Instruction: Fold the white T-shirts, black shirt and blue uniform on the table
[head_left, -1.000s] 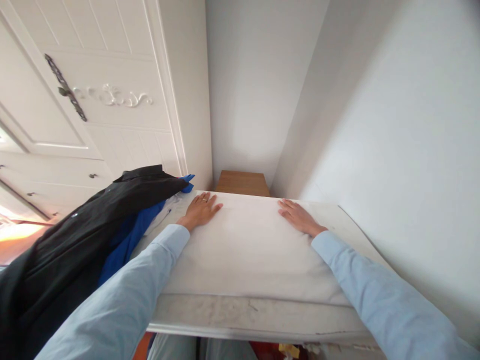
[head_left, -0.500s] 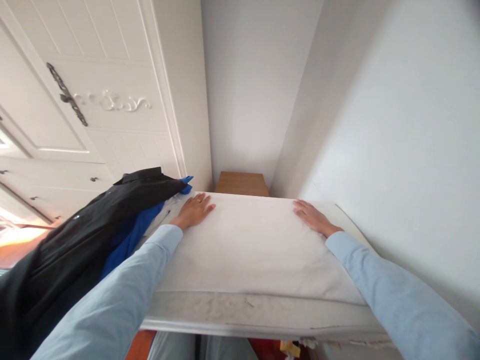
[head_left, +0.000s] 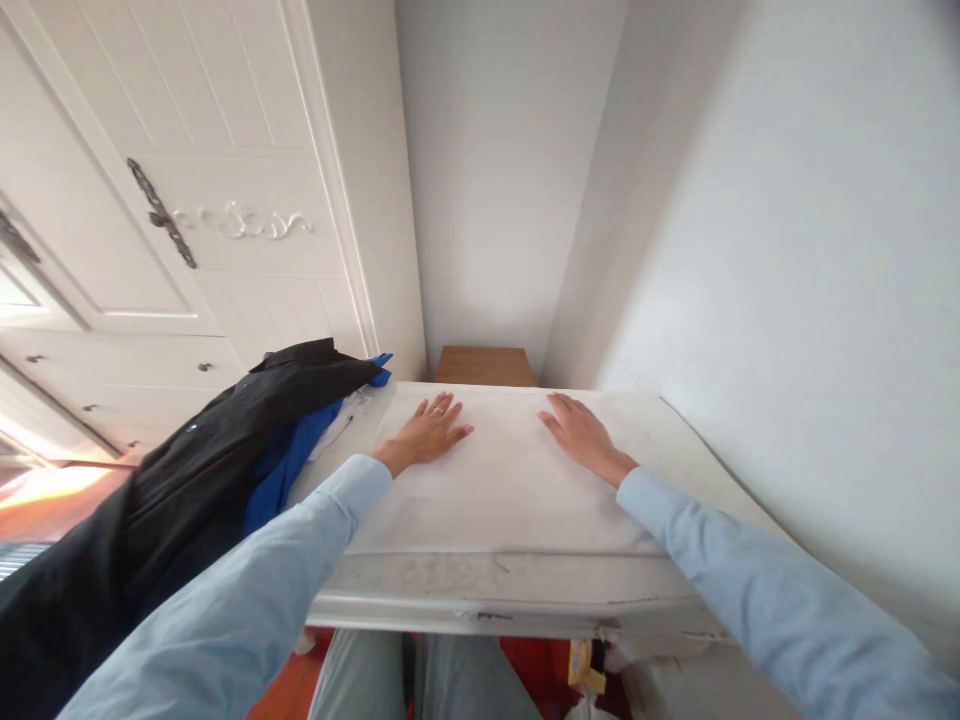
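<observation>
A white cloth point(head_left: 495, 490) lies spread over the white table point(head_left: 442, 580), its near edge stopping short of the table's worn front edge. On the cloth's left part rests my left hand point(head_left: 427, 430), palm down with the fingers spread and a ring on one finger. My right hand point(head_left: 581, 432) lies flat on the right part, fingers stretched toward the far edge. Neither hand grips anything. Just left of my left hand, a black garment point(head_left: 225, 430) and a blue garment point(head_left: 281, 480) are draped over the table's side.
A white wardrobe point(head_left: 255, 140) with dark metal handles stands at the left. The grey-white wall point(head_left: 787, 250) runs along the right side. Beyond the table's far edge is a brown wooden box-like piece point(head_left: 487, 365). Below the front edge hangs something yellow point(head_left: 585, 665).
Both hands have slid inward over the cloth, closer to each other. The view has shifted a little, showing more below the table's front edge.
</observation>
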